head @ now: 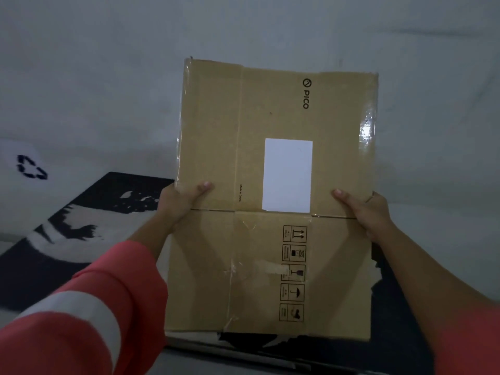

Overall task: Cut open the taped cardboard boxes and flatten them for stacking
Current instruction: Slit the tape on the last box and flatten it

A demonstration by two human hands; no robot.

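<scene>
I hold a flattened brown cardboard box [270, 169] up in front of me, its flaps spread flat. It carries a PICO logo, a white label [287, 175] and a column of handling symbols; clear tape shines along its left and right edges. My left hand [180, 201] grips the left edge at the fold line, thumb on the front face. On the right edge at the same height, my right hand [365, 209] grips with its thumb on the front. The fingers of both hands are hidden behind the cardboard.
Below the box lies a black and white printed sheet or flattened carton [81, 228] on a pale floor. A white surface with a recycling symbol [31, 167] sits at far left. A pale wall fills the background.
</scene>
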